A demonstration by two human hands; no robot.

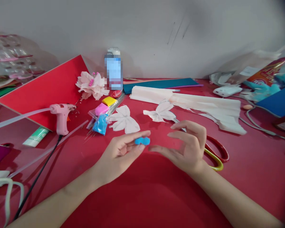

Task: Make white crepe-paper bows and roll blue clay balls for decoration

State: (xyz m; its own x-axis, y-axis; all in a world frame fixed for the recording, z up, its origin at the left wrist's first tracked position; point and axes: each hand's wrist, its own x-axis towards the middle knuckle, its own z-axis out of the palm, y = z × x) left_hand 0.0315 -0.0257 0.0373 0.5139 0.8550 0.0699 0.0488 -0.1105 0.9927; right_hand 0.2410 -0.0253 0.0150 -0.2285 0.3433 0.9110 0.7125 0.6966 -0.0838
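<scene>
A small piece of blue modelling clay (142, 141) sits pinched in the fingertips of my left hand (118, 155). My right hand (187, 147) hovers just to the right of the clay, fingers apart and holding nothing. Under that hand lie scissors (215, 152) with red and yellow handles, their blades hidden. Two white crepe-paper petal shapes (123, 120) (161, 112) lie on the red table (142, 193) beyond my hands, with a long crepe-paper strip (204, 107) behind them.
A pink glue gun (61, 117) with a cord and glue sticks lies left, near a red board (42, 91). Packs of clay (101, 123), thin wires, a paper flower (92, 85), a blurred bottle (113, 69), teal paper (156, 85), and bags stand along the back.
</scene>
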